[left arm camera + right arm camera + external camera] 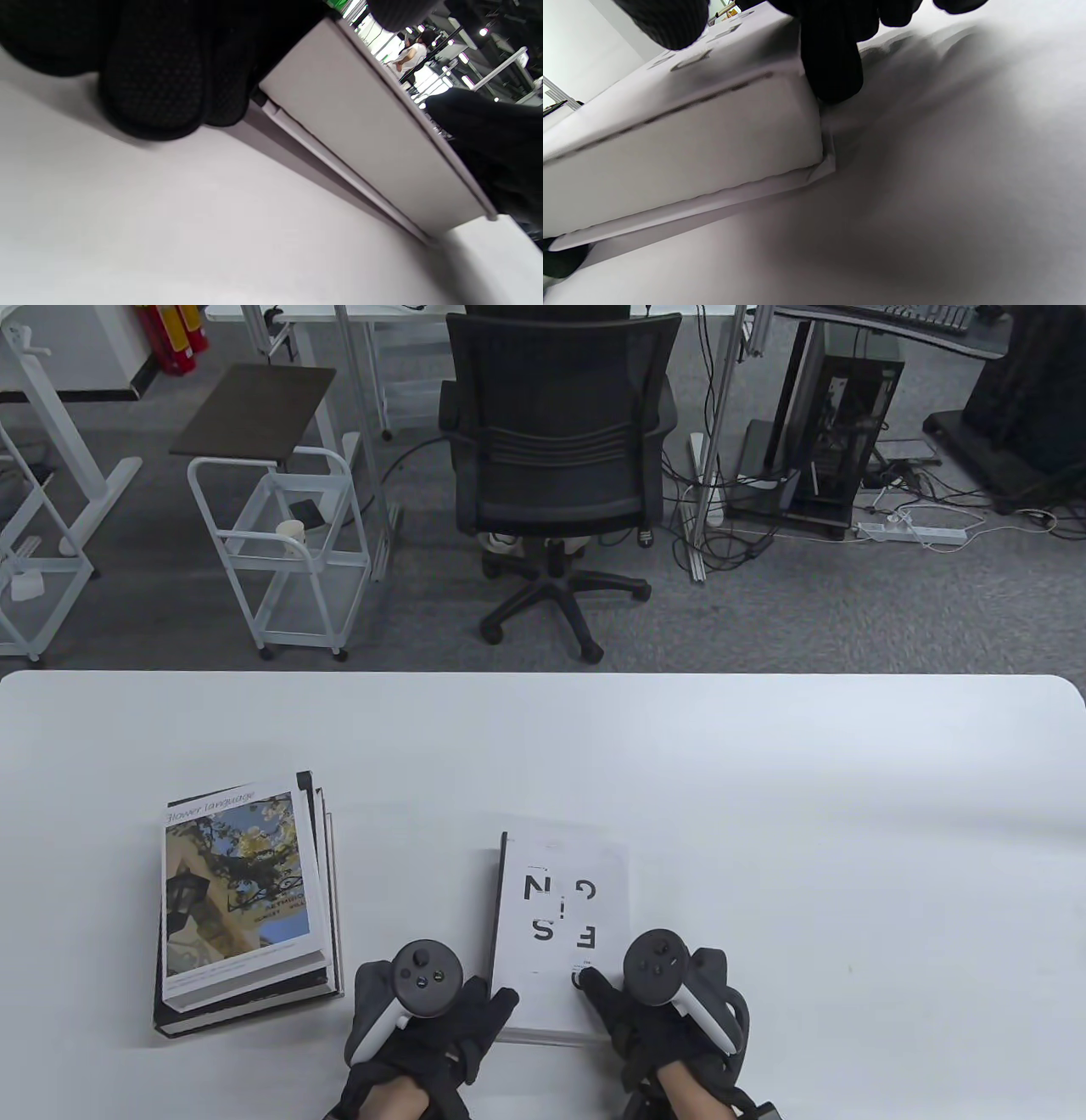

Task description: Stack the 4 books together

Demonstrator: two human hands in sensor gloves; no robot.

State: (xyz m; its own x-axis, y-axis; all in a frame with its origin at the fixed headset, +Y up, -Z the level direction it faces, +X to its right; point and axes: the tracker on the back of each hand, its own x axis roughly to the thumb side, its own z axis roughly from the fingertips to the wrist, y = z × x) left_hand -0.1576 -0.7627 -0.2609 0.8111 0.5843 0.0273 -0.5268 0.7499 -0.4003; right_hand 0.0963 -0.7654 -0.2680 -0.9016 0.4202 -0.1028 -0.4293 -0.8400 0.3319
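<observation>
A white book with scattered black letters lies near the table's front edge. My left hand grips its near left corner, fingers down beside the page block. My right hand grips its near right corner, thumb on the cover and a finger against the side of the book. The near edge looks slightly raised, with shadow under it. A stack of books, topped by a "Flower language" photo cover, lies to the left, apart from both hands.
The white table stretches bare to the right and behind the books. Beyond its far edge stand an office chair and a white wire cart on the floor.
</observation>
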